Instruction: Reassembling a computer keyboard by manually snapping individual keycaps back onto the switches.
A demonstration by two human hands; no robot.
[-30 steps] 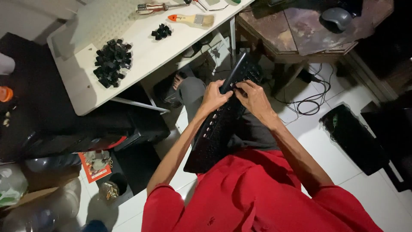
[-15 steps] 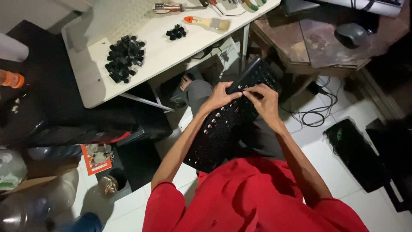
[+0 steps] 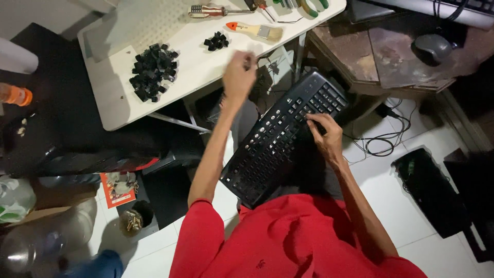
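A black keyboard [image 3: 280, 144] lies slanted across my lap, with many keycaps gone from its lower half. My right hand [image 3: 325, 136] presses on its upper part, fingers curled over the keys. My left hand [image 3: 239, 77] is lifted off the keyboard and reaches to the front edge of the white table [image 3: 118, 110]. It is blurred, and its fingers are pinched on what looks like a small dark keycap. On the table lie a large heap of black keycaps [image 3: 152, 72] and a smaller heap [image 3: 216, 40], both just beyond the left hand.
A paintbrush [image 3: 254, 31], a screwdriver [image 3: 211, 10] and other tools lie at the table's far edge. A mouse [image 3: 432, 47] sits on a brown desk at the right. Cables [image 3: 383, 139] and a black box [image 3: 427, 190] are on the tiled floor.
My left hand has left the keyboard's top end and swung up towards the table. The right hand stays on the keyboard. The view has shifted closer to the table.
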